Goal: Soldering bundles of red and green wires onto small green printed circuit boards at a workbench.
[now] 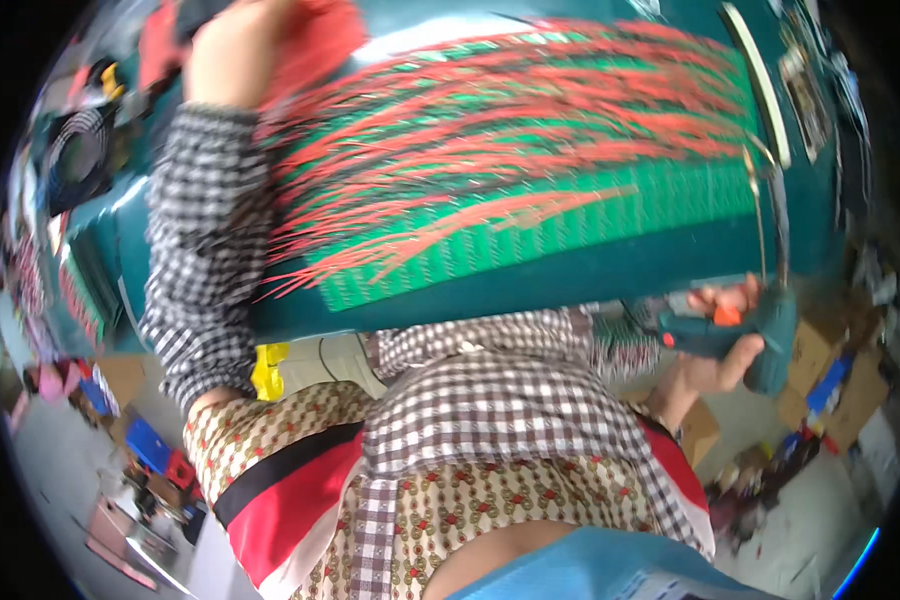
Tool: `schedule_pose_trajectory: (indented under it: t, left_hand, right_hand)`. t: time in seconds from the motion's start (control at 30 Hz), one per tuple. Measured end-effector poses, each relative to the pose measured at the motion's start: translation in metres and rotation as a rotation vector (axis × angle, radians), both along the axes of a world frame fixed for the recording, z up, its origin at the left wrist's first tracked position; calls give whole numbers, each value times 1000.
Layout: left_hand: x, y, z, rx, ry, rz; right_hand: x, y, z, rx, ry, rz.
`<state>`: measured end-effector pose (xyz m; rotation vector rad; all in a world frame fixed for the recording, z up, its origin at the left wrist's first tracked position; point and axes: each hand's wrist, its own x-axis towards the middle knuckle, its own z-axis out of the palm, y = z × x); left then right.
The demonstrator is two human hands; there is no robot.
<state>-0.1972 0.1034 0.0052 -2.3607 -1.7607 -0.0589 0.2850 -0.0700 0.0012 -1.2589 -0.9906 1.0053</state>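
Note:
My right hand (710, 372) is closed round the handle of a dark green soldering gun (778, 335) with an orange trigger. Its long thin metal tip points away from me, past the right end of a green circuit board panel (570, 225). Rows of red and black wires (510, 130) lie across that panel, and one loose strand of red wires rests over its near part. At the far left, my left hand (232, 60) reaches to a bundle of red wires (325, 45). Motion smears its fingers, so their grip is unclear.
The work lies on a dark green tabletop (530, 285). A white strip (760, 85) stands along the right side of the panel. On the left are a coil of dark cable (78, 155) and a stack of green boards (88, 285). Cardboard boxes (815, 360) stand on the floor at right.

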Motion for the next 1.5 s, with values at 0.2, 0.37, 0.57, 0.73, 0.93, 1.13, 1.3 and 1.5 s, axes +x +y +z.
schedule_pose_trajectory:
  t: [0.2, 0.37, 0.57, 0.73, 0.93, 1.13, 1.3, 1.5]
  left_hand:
    - [5, 8, -3, -29, -123, -68]
    - [3, 7, -2, -99, -116, -5]
    - [-1, 0, 9, -8, -48, 31]
    - [4, -1, 26, 33, 126, -57]
    - [43, 18, 51, -121, 367, -373]
    - [96, -3, 49, -28, -182, -297]
    - [225, -30, 15, -148, -662, -400]
    - [250, -9, 8, -279, -703, -472]
  right_hand:
    - [-2, -1, -3, 47, 8, -11]
    - [-1, -4, -1, 34, -17, -55]
    - [-8, -5, 1, 60, 46, -25]
    - [-7, -7, -3, 56, 93, -6]
    - [-8, -13, -3, 25, 123, -51]
    - [-2, -21, -9, 101, 188, -93]
    - [-1, -13, -3, -14, 188, -135]
    - [6, -23, -12, 136, 194, -123]
